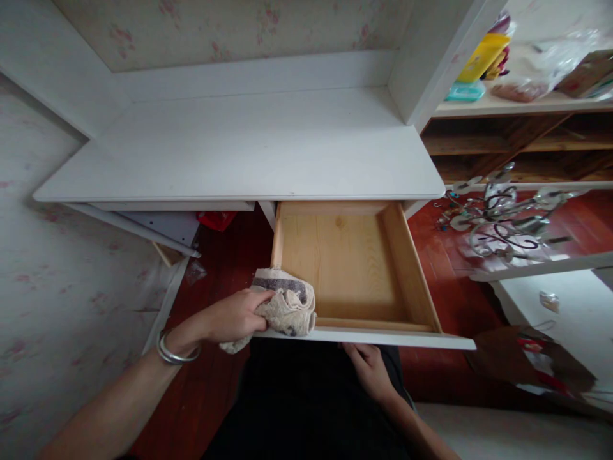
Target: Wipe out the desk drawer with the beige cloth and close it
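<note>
A pulled-out wooden drawer (352, 255) with a white front hangs below the white desk (258, 150); nothing lies in it. My left hand (239, 314), with a silver bangle at the wrist, grips a crumpled beige cloth (290, 306) with a dark stripe. The cloth lies over the drawer's front left corner. My right hand (370, 369) is at the drawer's front, just below its edge; the fingertips are tucked out of sight, so whether they grip the front cannot be told.
A metal chandelier (507, 217) rests on the red wooden floor (435, 255) at the right. Behind it, a low shelf unit (507, 137) carries a yellow item (483, 57) and plastic bags. A white panel (565, 306) lies at lower right. Patterned wall stands close at left.
</note>
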`<state>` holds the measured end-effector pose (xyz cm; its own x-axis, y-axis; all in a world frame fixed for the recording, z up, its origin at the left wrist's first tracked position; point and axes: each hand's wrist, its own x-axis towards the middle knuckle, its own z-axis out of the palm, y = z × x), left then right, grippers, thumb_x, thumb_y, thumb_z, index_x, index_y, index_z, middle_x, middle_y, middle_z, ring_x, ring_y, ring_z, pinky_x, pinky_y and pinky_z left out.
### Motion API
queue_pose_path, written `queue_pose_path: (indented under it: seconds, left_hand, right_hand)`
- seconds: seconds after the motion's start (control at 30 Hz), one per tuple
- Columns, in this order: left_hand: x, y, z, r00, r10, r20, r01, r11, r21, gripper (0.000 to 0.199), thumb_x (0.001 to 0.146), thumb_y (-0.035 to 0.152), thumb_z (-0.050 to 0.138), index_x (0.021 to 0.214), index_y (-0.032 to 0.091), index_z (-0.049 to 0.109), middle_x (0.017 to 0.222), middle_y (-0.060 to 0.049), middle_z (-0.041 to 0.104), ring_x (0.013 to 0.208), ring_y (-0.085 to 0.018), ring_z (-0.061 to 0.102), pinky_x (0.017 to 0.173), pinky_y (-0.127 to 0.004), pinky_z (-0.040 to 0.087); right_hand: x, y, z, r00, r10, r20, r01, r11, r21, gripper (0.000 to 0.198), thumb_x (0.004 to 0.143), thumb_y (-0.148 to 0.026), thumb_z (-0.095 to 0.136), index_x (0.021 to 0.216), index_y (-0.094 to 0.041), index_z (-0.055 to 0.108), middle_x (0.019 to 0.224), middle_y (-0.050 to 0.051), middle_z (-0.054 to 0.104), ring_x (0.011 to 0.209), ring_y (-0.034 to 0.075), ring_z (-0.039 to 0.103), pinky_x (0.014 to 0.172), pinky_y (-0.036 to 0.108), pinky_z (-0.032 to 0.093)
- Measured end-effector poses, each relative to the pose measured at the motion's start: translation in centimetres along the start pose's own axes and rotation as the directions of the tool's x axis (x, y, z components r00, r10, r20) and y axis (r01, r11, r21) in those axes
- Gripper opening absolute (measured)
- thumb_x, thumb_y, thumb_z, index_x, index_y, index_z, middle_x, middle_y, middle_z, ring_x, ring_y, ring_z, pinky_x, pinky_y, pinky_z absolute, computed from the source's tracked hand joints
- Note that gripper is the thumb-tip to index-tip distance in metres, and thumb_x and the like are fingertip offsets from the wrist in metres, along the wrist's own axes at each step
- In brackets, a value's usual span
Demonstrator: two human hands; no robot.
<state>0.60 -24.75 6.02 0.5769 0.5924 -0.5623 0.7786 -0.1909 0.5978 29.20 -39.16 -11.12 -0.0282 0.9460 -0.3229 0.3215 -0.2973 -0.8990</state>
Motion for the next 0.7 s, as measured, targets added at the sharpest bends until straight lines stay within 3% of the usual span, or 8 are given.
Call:
queue_pose_path:
  seconds: [0.17,0.3,0.4,0.5,0.7]
  left_hand:
    - [2.5,3.0,-0.5,0.989,0.064,0.131,-0.075,0.994,0.085,0.032,0.076,0.023,0.049,0.105,0.023,0.063,0.106,0.000,0.068,0.094,-0.017,0.063,0.082,-0.025,0.047]
    - [6.3,6.0,0.5,0.963,0.153,0.220,-0.185,0.974,0.133,0.040,0.080,0.037,0.052,0.116,0.021,0.060,0.116,-0.006,0.065,0.100,-0.023,0.062,0.083,-0.029,0.047]
    - [9.3,8.5,1.8,0.935,0.188,0.299,-0.207,0.978,0.032,0.038,0.079,0.040,0.054,0.112,0.023,0.060,0.108,-0.004,0.068,0.090,-0.021,0.064,0.071,-0.027,0.047]
    - [12.0,11.2,3.3,0.929,0.250,0.273,-0.252,0.967,-0.031,0.035,0.076,0.037,0.056,0.107,0.020,0.061,0.104,-0.007,0.068,0.086,-0.021,0.064,0.063,-0.025,0.045]
    - [16.6,15.3,5.8,0.875,0.380,0.300,-0.356,0.925,-0.134,0.030,0.077,0.038,0.055,0.097,0.016,0.060,0.094,-0.007,0.066,0.082,-0.021,0.063,0.064,-0.027,0.044]
  right_hand:
    - [0.1,0.2,0.1,1.000,-0.025,-0.011,0.025,1.000,-0.018,0.046,0.091,-0.052,0.049,0.070,-0.016,0.071,0.071,0.004,0.070,0.076,0.024,0.064,0.074,0.030,0.048]
    - [0.0,0.3,0.3,0.999,-0.033,-0.024,0.032,0.999,-0.030,0.045,0.090,-0.051,0.050,0.070,-0.017,0.071,0.071,0.004,0.070,0.073,0.024,0.064,0.073,0.031,0.048]
    - [0.0,0.3,0.3,0.998,-0.046,-0.038,0.045,0.999,-0.030,0.044,0.089,-0.051,0.051,0.068,-0.017,0.070,0.069,0.004,0.069,0.072,0.023,0.064,0.072,0.030,0.049]
    - [0.1,0.4,0.3,0.996,-0.068,-0.066,0.065,0.997,-0.042,0.045,0.088,-0.051,0.051,0.062,-0.017,0.067,0.064,0.003,0.067,0.069,0.023,0.062,0.072,0.031,0.049]
    - [0.3,0.4,0.1,0.996,-0.071,-0.046,0.069,0.997,-0.034,0.043,0.087,-0.053,0.053,0.068,-0.018,0.071,0.072,0.004,0.070,0.076,0.026,0.064,0.079,0.035,0.050]
